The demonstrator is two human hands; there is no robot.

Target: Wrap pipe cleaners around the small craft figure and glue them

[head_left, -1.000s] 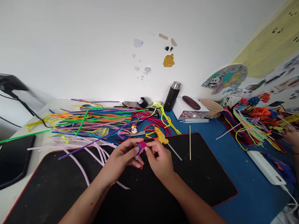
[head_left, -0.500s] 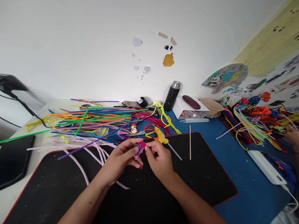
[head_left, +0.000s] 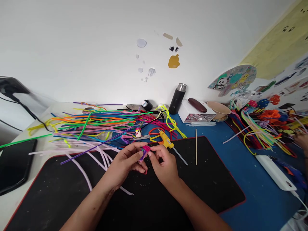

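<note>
A small magenta and purple pipe-cleaner piece [head_left: 145, 151], with a bit of green on it, is held up above the black mat. My left hand [head_left: 126, 162] grips it from the left between thumb and fingers. The thumb and forefinger of my right hand [head_left: 166, 164] pinch together at its upper right end; fingers partly cover the piece. Just beyond my hands lie a yellow glue gun [head_left: 166, 140] with a clear glue stick, and a small white doll head [head_left: 138, 132] with a magenta and yellow cap.
Bundles of coloured pipe cleaners [head_left: 96, 123] spread across the back left. A black thermos [head_left: 177, 98], a white box [head_left: 197, 112] and a beige bowl [head_left: 218, 110] stand along the wall. On the mat [head_left: 211, 179] lies a wooden stick [head_left: 196, 147]. Another person's hand [head_left: 302, 140] shows far right.
My right fingertips have shifted very slightly at the end of the pipe-cleaner piece. My left hand keeps its grip, and the things on the table stay put.
</note>
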